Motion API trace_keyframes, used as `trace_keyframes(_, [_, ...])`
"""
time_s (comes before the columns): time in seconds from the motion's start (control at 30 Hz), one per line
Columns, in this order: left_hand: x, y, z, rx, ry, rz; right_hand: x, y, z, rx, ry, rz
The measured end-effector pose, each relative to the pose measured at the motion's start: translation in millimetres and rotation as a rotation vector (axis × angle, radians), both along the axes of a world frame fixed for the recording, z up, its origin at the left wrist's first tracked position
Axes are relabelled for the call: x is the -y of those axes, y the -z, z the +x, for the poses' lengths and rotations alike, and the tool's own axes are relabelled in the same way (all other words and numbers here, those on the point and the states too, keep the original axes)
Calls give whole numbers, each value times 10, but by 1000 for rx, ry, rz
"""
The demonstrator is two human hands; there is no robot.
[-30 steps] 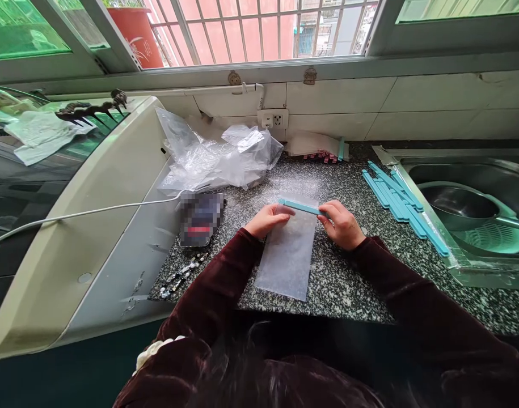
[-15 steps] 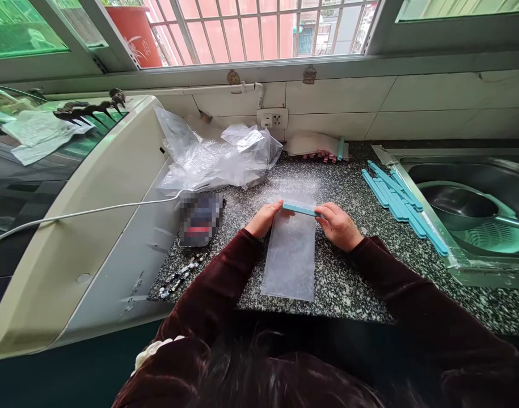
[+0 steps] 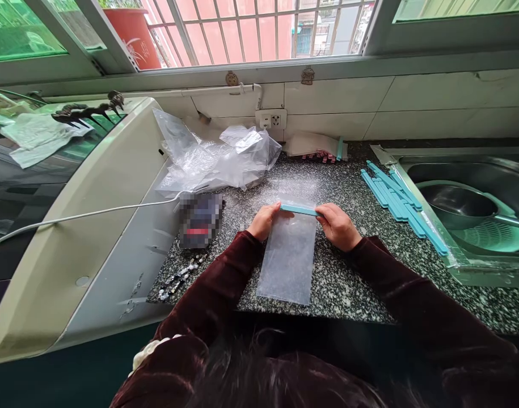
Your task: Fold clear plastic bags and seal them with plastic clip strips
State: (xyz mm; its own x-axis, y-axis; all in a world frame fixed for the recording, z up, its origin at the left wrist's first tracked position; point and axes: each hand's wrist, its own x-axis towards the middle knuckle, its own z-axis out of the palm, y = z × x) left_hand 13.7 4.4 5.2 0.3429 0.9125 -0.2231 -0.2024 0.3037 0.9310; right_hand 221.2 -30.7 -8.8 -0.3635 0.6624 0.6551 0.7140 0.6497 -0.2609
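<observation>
A blue bag sealing clip (image 3: 299, 210) lies across the upper part of a clear plastic bag (image 3: 287, 258) over the speckled counter. My left hand (image 3: 264, 220) is closed on the clip's left end, thumb on top. At the opposite end, my right hand (image 3: 338, 225) pinches the clip between thumb and fingers. Below the clip the bag hangs flat toward the counter's front edge, and a short strip of it shows above. Whether the clip is fully closed along its length I cannot tell.
Several blue clips (image 3: 391, 195) lie beside the sink (image 3: 472, 272), which holds a pan (image 3: 459, 201). Crumpled plastic bags (image 3: 225, 156) and a pixelated dark object (image 3: 200, 221) are at left. Clipped bags (image 3: 312, 144) rest by the wall. A white cable (image 3: 93, 211) crosses the washing machine (image 3: 114, 187).
The bag's lower end has swung slightly left and toward me. Both hands keep hold of the clip's ends, with only slight shifts.
</observation>
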Motion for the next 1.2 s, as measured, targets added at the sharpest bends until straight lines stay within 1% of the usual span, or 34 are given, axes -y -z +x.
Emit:
trace_keyframes(0.27, [37,-55,26,45,-30,-17,13,-12,-7,-30,-14,56])
trace_keyframes(0.47, [0,11,14,6,0,44,10,-14,-4,-21,1,30])
trace_keyframes(0.6, [-30,57,-4,-29,19,58,9,-19,1,-47,1,38])
trace_keyframes(0.7, [-46,71,-10,-45,-3,82,12,-17,4,-56,9,14])
trace_keyframes(0.9, [-46,29,-34,-191,-47,181,11,12,10,-91,53,23])
trace_keyframes(1.0, [-42,8,-42,-224,-67,238,20,17,17,-119,69,21])
trace_keyframes(1.2, [-47,6,-32,-258,-66,218,30,-4,21,-155,83,-30])
